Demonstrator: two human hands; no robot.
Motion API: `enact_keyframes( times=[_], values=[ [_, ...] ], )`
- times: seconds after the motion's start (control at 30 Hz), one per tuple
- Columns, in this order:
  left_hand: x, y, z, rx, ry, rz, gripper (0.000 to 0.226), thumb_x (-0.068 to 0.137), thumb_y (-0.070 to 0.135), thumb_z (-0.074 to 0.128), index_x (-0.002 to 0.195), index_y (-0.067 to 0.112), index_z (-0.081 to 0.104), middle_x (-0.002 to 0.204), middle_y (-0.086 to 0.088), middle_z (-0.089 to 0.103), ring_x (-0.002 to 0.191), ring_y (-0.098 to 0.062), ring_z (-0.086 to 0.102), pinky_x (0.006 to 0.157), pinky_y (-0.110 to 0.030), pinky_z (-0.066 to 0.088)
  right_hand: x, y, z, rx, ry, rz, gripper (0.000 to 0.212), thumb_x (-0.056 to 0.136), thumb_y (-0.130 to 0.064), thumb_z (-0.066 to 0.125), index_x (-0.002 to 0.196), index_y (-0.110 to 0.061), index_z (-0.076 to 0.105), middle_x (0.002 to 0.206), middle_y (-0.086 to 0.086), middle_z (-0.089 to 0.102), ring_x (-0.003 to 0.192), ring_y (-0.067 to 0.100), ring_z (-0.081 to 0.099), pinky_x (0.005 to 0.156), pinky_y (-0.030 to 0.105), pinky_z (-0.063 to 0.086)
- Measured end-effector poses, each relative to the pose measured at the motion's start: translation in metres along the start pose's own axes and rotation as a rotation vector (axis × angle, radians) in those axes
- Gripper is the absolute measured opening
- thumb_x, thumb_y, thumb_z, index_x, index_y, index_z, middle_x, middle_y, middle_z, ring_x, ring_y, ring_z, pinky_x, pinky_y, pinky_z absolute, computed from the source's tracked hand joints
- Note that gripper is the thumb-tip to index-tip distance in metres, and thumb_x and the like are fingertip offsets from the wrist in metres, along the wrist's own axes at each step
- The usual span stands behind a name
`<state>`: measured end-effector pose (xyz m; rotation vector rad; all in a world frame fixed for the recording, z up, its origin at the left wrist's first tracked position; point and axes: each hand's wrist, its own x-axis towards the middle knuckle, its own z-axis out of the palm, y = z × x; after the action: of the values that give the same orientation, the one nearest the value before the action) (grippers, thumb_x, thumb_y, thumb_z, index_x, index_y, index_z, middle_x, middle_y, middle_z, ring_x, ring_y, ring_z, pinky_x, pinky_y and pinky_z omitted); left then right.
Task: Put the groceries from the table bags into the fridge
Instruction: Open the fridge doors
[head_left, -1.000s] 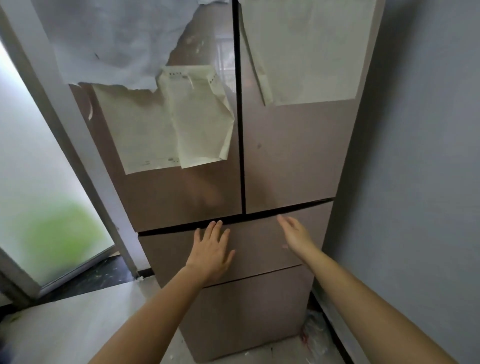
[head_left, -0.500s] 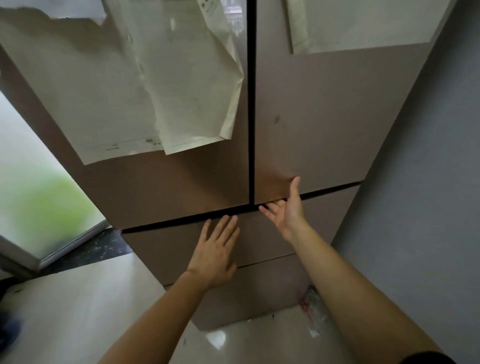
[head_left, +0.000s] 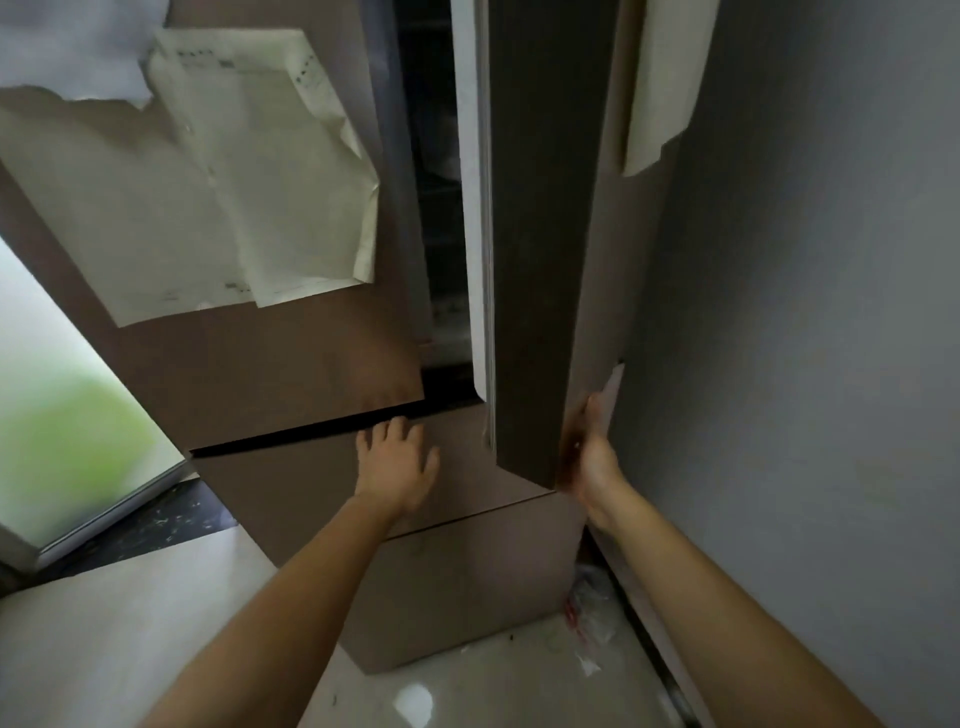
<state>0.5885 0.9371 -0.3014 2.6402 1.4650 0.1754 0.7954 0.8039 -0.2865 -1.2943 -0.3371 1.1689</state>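
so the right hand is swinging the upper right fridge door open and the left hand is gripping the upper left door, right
Not quite. In the head view the left hand lies flat on the drawer front below the shut upper left door, gripping nothing. The right hand does hold the open upper right door.

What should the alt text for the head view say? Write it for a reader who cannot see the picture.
The right hand grips the lower edge of a brown fridge's right door, swung partly open on a dark interior. The left hand lies flat on the drawer front below the shut left door, which has papers stuck on.
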Motion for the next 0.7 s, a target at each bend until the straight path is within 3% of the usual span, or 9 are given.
enact_keyframes(
  times=[0.13, 0.2, 0.3, 0.4, 0.5, 0.6, 0.7],
  values=[
    [0.007, 0.067, -0.010, -0.569, 0.138, -0.132, 0.045, 0.106, 0.038, 0.033, 0.140, 0.014, 0.050, 0.145, -0.015, 0.046, 0.135, -0.033, 0.035, 0.111, -0.045, 0.028, -0.033, -0.014, -0.050, 0.033, 0.077, -0.037, 0.041, 0.096, -0.069, 0.038, 0.110, -0.038, 0.060, 0.105, -0.005, 0.072, 0.097, 0.018, 0.070, 0.087, 0.045, 0.059],
    [0.012, 0.109, -0.019, -0.782, 0.169, -0.112, 0.048, 0.106, 0.038, 0.032, 0.144, 0.012, 0.046, 0.146, -0.016, 0.045, 0.136, -0.031, 0.036, 0.112, -0.040, 0.027, -0.048, -0.022, -0.074, 0.073, 0.138, -0.049, 0.030, 0.103, -0.053, 0.041, 0.108, -0.033, 0.063, 0.103, 0.000, 0.075, 0.094, 0.021, 0.073, 0.081, 0.046, 0.061],
    [0.011, 0.169, -0.035, -0.978, 0.233, 0.022, 0.051, 0.106, 0.043, 0.030, 0.148, 0.015, 0.040, 0.150, -0.009, 0.042, 0.139, -0.024, 0.036, 0.113, -0.033, 0.025, -0.067, -0.034, -0.111, 0.132, 0.195, -0.041, 0.039, 0.106, -0.045, 0.039, 0.132, -0.022, 0.057, 0.127, 0.010, 0.067, 0.113, 0.029, 0.064, 0.099, 0.052, 0.052],
    [0.002, 0.224, -0.047, -1.118, 0.193, 0.235, 0.056, 0.104, 0.052, 0.026, 0.151, 0.025, 0.035, 0.152, 0.002, 0.041, 0.139, -0.011, 0.036, 0.114, -0.029, 0.028, -0.084, -0.048, -0.146, 0.136, 0.250, -0.123, 0.048, 0.105, -0.049, 0.039, 0.141, -0.020, 0.051, 0.130, 0.007, 0.064, 0.112, 0.023, 0.064, 0.089, 0.041, 0.054],
    [-0.006, 0.269, -0.052, -1.160, 0.110, 0.422, 0.056, 0.103, 0.050, 0.025, 0.149, 0.021, 0.040, 0.146, 0.003, 0.048, 0.132, -0.004, 0.044, 0.109, -0.020, 0.034, -0.096, -0.060, -0.171, 0.047, 0.304, -0.204, 0.055, 0.105, -0.051, 0.038, 0.150, -0.020, 0.043, 0.145, 0.006, 0.055, 0.131, 0.025, 0.053, 0.110, 0.045, 0.043],
    [-0.008, 0.303, -0.048, -1.195, -0.038, 0.430, 0.055, 0.107, 0.043, 0.023, 0.156, 0.019, 0.026, 0.161, 0.002, 0.030, 0.147, -0.011, 0.027, 0.122, -0.031, 0.020, -0.103, -0.072, -0.187, -0.039, 0.339, -0.262, 0.053, 0.108, -0.043, 0.036, 0.158, -0.030, 0.027, 0.158, 0.002, 0.039, 0.145, 0.025, 0.036, 0.116, 0.047, 0.035],
    [-0.004, 0.321, -0.042, -1.184, -0.195, 0.405, 0.060, 0.105, 0.051, 0.022, 0.158, 0.027, 0.009, 0.164, 0.013, 0.010, 0.150, -0.007, 0.014, 0.123, -0.038, 0.016, -0.105, -0.080, -0.194, -0.127, 0.322, -0.277, 0.052, 0.109, -0.032, 0.037, 0.158, -0.034, 0.020, 0.160, -0.001, 0.033, 0.147, 0.021, 0.031, 0.116, 0.045, 0.034]
  ],
)
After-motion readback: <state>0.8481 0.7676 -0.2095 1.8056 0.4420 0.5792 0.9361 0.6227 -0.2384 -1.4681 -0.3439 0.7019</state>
